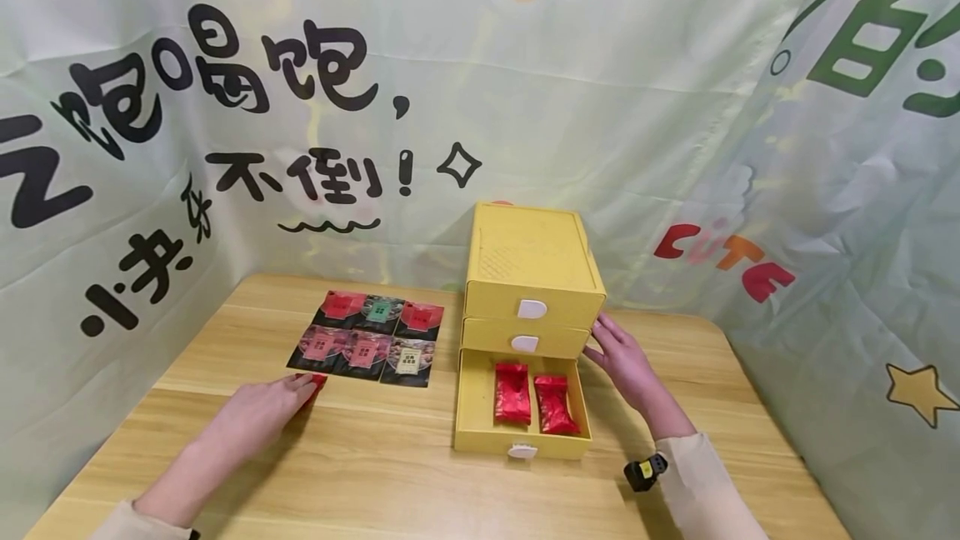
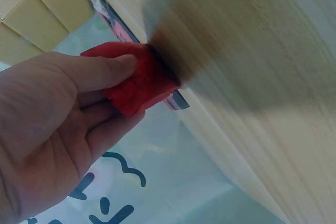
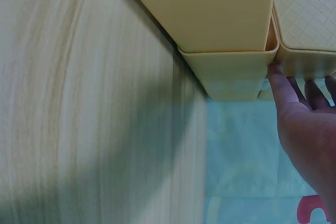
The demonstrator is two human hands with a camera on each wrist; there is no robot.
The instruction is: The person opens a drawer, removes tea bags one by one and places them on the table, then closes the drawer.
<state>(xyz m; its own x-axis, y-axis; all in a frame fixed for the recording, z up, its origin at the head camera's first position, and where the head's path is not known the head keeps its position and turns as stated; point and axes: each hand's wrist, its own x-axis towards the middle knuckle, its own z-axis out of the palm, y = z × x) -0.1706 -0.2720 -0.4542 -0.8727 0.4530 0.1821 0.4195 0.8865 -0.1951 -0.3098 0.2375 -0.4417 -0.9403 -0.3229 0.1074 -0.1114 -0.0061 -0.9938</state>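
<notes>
My left hand (image 1: 258,411) pinches a small red foil packet (image 2: 137,80) between thumb and fingers, low over the wood just in front of the printed sachets (image 1: 365,348). Those dark sachets, with red, green and cream labels, lie in two rows. On the right stands a yellow three-drawer box (image 1: 534,252), its bottom drawer (image 1: 476,437) pulled out. Two red packets, a left one (image 1: 512,394) and a right one (image 1: 556,405), lie inside that drawer. Against the box's right side my right hand (image 1: 626,361) rests with fingers extended, as the right wrist view (image 3: 304,119) also shows.
The wooden table (image 1: 360,473) carries everything. A printed cloth (image 1: 420,107) hangs behind and at both sides, close to the table's edges. The upper two drawers are closed, with white pull tabs (image 1: 532,308). A black wrist device (image 1: 645,472) sits by my right sleeve.
</notes>
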